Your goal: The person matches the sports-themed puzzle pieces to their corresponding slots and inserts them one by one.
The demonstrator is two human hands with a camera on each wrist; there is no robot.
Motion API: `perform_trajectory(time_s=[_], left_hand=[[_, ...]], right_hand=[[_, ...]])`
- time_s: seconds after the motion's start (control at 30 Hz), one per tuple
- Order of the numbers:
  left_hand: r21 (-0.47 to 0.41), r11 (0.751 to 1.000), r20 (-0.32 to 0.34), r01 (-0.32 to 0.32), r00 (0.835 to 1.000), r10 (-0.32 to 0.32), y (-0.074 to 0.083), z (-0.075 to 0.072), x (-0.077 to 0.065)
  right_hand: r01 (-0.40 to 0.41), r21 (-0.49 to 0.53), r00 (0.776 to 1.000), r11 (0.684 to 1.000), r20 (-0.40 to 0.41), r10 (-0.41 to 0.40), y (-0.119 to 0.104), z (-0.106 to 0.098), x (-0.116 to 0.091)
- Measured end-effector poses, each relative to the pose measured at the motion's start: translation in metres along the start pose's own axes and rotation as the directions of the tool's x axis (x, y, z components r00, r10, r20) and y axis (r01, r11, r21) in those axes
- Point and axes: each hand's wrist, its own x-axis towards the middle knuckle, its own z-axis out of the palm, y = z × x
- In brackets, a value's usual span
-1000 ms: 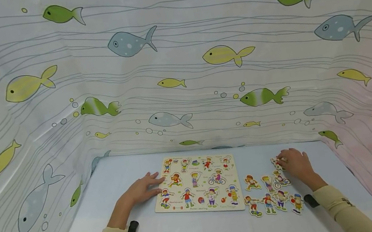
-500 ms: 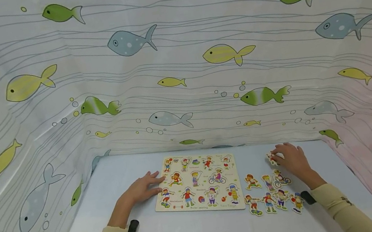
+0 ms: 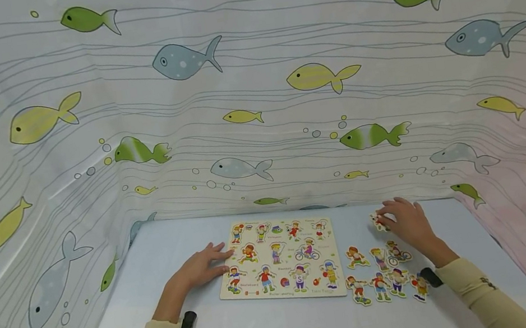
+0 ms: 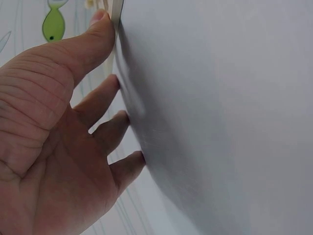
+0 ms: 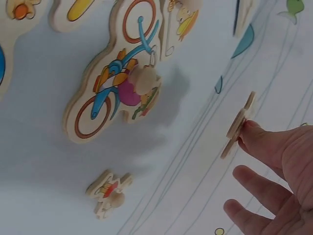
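Observation:
In the head view, a wooden knob puzzle board printed with sports figures lies on the table. My left hand rests at its left edge, fingers spread; the left wrist view shows the thumb against the board's side and the other fingertips on the table. My right hand pinches a small puzzle piece right of the board. The right wrist view shows this piece edge-on above the table, its picture mostly hidden. A cyclist piece and a smaller piece lie below.
Several loose figure pieces, among them a runner and a skateboarder, lie between the board and my right arm. A fish-patterned sheet surrounds the table at the back and sides.
My right hand has moved left and slightly away from me, carrying the pinched puzzle piece toward the board. My left hand and the board have stayed in place.

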Motion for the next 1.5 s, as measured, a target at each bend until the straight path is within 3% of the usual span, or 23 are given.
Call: perform_trajectory(time_s=[0.87,1.23,1.5], left_hand=[[0.012,1.000,0.001,-0.018,1.000,0.018,0.001,-0.001,-0.001],[0.015,1.000,0.006,0.007,1.000,-0.007,0.005,-0.001,-0.001],[-0.001,1.000,0.007,0.018,1.000,-0.018,0.004,-0.001,-0.001]], right_hand=[[0.098,0.018,0.995,0.995,-0.018,-0.098,-0.039,0.009,0.013],[0.107,0.049,0.994,0.993,0.001,-0.107,-0.058,0.016,0.019],[0.158,0.046,0.987,0.986,-0.019,-0.158,-0.069,0.023,0.024]])
